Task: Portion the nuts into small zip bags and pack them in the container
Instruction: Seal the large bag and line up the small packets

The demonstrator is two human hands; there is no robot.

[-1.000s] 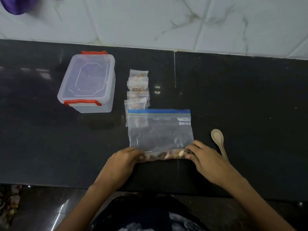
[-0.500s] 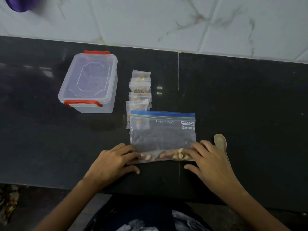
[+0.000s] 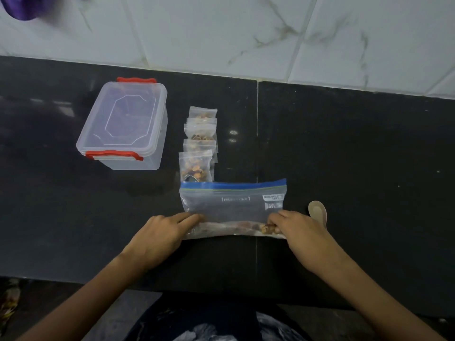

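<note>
Both hands work at the near edge of the black desk (image 3: 344,148). The left hand (image 3: 157,238) lies on the left bottom corner of the large zip bag (image 3: 234,207), fingers fairly straight and pressing the plastic flat. The right hand (image 3: 299,231) holds the right bottom corner, fingers curled over the folded edge and pinching it.

Compared with a second ago, the bag appears shorter front to back: its bottom edge, with the remaining nuts (image 3: 267,227) inside, has been turned over toward the blue zip strip. Half a second ago both hands lay flatter on the bag; the right one has since closed on the fold. The few nuts left sit in a thin line between the two hands, bunched nearer the right hand. Judged from this, portioning is finished or nearly so, and the large bag is being rolled up for putting away.

Just right of the right hand, and partly hidden by it, lies a wooden spoon (image 3: 317,211).

Beyond the large bag, ahead of the left hand, the small filled bags (image 3: 197,166) lie in an overlapping row running away from the person; four are visible. The nearest one touches or slightly overlaps the zip strip.

Further ahead and to the left of the left hand stands the clear container (image 3: 123,126), lid on, red clips at front and back. No small bags are visible inside, so packing is not yet begun.
</note>
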